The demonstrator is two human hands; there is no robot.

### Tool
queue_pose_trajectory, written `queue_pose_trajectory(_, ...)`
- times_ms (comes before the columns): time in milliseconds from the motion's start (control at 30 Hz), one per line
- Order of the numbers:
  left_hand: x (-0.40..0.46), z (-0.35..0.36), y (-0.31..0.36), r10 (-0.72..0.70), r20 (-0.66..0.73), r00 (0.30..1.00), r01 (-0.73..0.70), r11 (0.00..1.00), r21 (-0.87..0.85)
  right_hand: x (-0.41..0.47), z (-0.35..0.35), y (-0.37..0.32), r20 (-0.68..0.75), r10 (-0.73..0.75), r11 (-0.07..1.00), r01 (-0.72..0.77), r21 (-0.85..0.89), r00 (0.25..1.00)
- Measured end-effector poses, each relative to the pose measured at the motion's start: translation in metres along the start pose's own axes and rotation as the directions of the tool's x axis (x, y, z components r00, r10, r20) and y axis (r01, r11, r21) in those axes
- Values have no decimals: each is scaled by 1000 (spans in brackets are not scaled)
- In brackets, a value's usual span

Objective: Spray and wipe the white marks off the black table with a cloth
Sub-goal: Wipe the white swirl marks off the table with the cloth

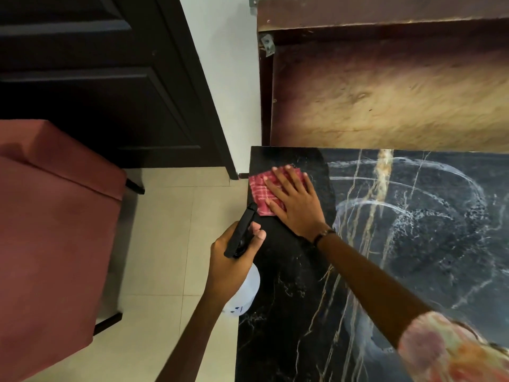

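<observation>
Our right hand (296,205) presses flat on the cloth (263,193) at the table (289,299) corner; our left hand (230,260) grips the spray bottle (245,293) beside the table.

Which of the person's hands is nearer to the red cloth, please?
Right: the right hand lies flat on the red cloth; the left hand grips the spray bottle just below it.

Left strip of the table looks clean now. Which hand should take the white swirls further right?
Right. The right hand already presses the red checked cloth flat on the black table, beside the white swirl marks. The left hand grips the spray bottle.
</observation>
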State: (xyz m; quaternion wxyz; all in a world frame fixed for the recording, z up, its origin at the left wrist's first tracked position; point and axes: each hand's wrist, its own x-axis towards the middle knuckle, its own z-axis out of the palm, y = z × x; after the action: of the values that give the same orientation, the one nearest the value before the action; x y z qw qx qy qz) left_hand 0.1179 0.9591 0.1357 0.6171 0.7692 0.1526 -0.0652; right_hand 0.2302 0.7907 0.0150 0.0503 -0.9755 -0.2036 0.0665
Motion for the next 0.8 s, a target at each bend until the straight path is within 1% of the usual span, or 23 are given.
queue_pose_trajectory(67,-2,-2,0,-4,13,1000,4,1000,1,-28,-1,35,-40,75,997,-76,-20,996)
queue_pose_trajectory(167,-6,-4,1,-1,39,999,1,1000,-7,-44,-12,88,-51,276,961,-275,28,960)
queue_pose_trajectory(233,-11,-4,2,0,53,999,0,1000,2,-30,-20,107,-36,401,915,-398,69,916)
queue_pose_trajectory(300,-15,-2,3,-10,57,998,10,1000,8,-4,-23,108,-15,487,870,-484,95,873)
queue_pose_trajectory(333,-17,0,4,-20,53,998,20,1000,5,8,-24,101,-8,498,863,-495,105,867)
queue_pose_trajectory(400,-20,6,6,-35,42,999,35,999,-1,23,-21,81,0,448,889,-446,102,894)
queue_pose_trajectory(500,-22,21,11,-57,22,998,58,998,-9,5,-12,55,-25,252,965,-249,75,967)
queue_pose_trajectory(567,-22,36,16,-57,8,998,57,998,-1,-26,-10,60,-37,137,989,-135,51,990)
queue_pose_trajectory(633,-23,50,22,-53,-7,999,53,999,1,-56,-9,89,-34,85,996,-85,10,996)
queue_pose_trajectory(700,-26,65,26,-65,-22,998,64,998,-20,-77,-12,132,-46,123,992,-123,-3,991)
queue_pose_trajectory(800,-30,84,27,-70,-23,997,70,997,-27,-80,-23,187,-41,285,958,-284,34,958)
